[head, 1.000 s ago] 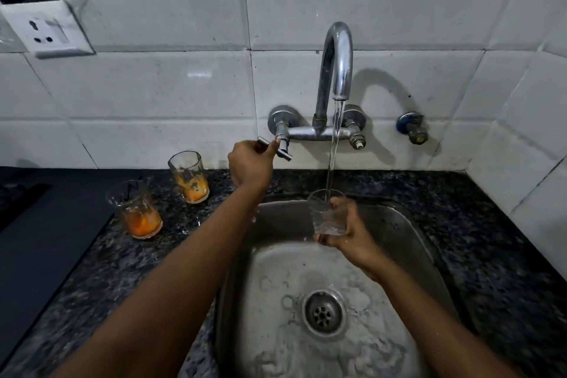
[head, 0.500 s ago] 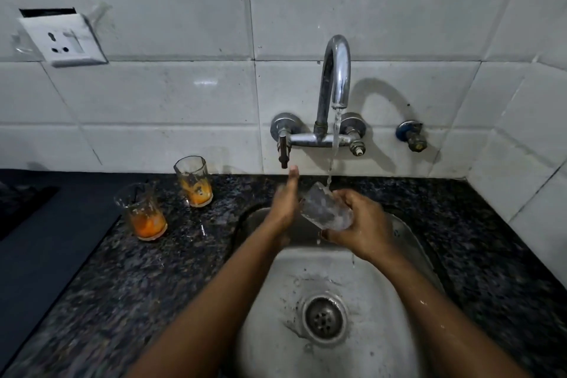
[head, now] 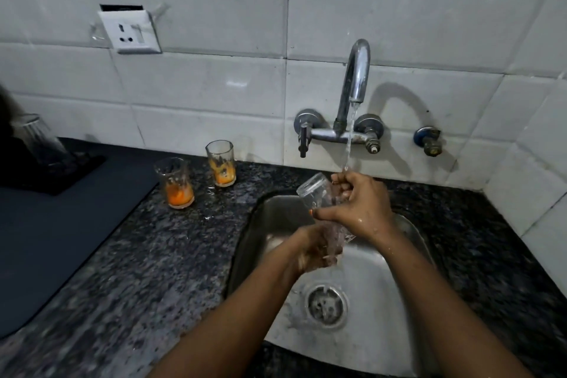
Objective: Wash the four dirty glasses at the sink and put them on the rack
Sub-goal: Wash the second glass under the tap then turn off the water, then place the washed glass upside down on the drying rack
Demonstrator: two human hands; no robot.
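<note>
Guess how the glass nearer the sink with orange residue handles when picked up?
The nearer glass looks tall and narrow, so a sideways nudge could tip it. Thin clear walls suggest fragile and light. Water droplets on the countertop beside it hint at a slippery base.

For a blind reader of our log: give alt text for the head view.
Over a steel sink, the right hand tilts a clear glass under the running tap while the left hand rubs below it. Two glasses with orange residue stand on the counter to the left.
</note>
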